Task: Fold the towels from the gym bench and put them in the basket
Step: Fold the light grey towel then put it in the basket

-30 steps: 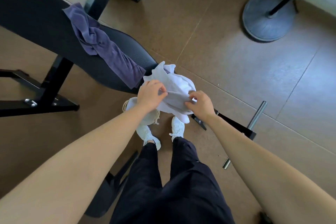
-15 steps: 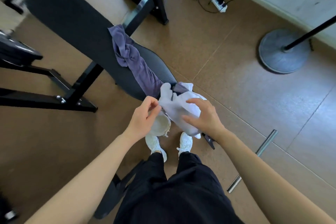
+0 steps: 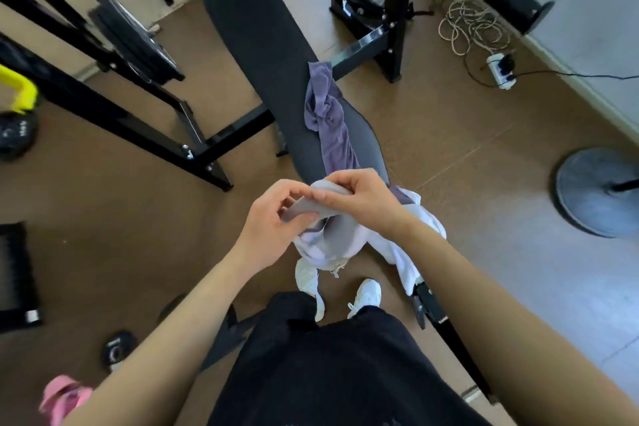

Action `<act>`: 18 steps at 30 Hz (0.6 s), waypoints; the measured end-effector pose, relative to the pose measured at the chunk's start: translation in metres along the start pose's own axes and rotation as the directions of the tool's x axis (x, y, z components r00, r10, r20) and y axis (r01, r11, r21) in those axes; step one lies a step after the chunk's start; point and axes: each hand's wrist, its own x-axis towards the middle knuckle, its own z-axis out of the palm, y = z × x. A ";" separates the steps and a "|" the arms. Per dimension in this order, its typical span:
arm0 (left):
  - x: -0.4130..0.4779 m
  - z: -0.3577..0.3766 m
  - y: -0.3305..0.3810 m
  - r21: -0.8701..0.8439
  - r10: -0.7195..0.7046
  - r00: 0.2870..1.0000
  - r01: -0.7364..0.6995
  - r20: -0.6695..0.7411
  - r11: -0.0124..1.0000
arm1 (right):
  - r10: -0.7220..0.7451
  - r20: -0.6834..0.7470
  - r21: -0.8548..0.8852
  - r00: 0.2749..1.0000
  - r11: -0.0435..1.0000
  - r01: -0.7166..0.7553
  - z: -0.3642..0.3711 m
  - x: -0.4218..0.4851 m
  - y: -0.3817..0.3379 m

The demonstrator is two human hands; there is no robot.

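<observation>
A white towel [image 3: 345, 239] hangs bunched in front of me, just off the near end of the black gym bench [image 3: 262, 45]. My left hand [image 3: 273, 221] pinches its upper edge between thumb and fingers. My right hand [image 3: 363, 197] grips the same edge right beside it, fingers curled over the cloth. A purple towel [image 3: 330, 121] lies crumpled along the bench pad, its lower end running under my hands. A pale rim below the white towel, near my shoes, may be the basket; most of it is hidden.
Black rack frames [image 3: 114, 114] and weight plates [image 3: 135, 38] stand to the left. A coiled cable and power strip [image 3: 498, 69] lie at the back right by the wall. A round fan base [image 3: 598, 190] sits at the right. A small plate [image 3: 116, 353] and a pink object [image 3: 65, 394] lie lower left.
My hands have come together at the towel's top edge and lifted it. The view has tilted up, showing more of the bench and the room.
</observation>
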 end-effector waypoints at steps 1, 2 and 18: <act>-0.005 -0.004 -0.003 -0.017 -0.034 0.999 0.034 -0.018 0.999 | -0.013 0.003 -0.008 1.000 1.000 0.014 0.006 0.005 -0.001; -0.009 -0.008 -0.008 -0.030 -0.075 0.997 0.074 -0.033 0.997 | -0.032 -0.005 -0.005 0.999 0.999 0.032 0.011 0.009 -0.002; 0.066 -0.087 -0.138 -0.180 -0.355 0.930 0.366 0.095 0.913 | 0.065 -0.405 -0.101 0.912 0.988 -0.115 0.040 0.092 0.027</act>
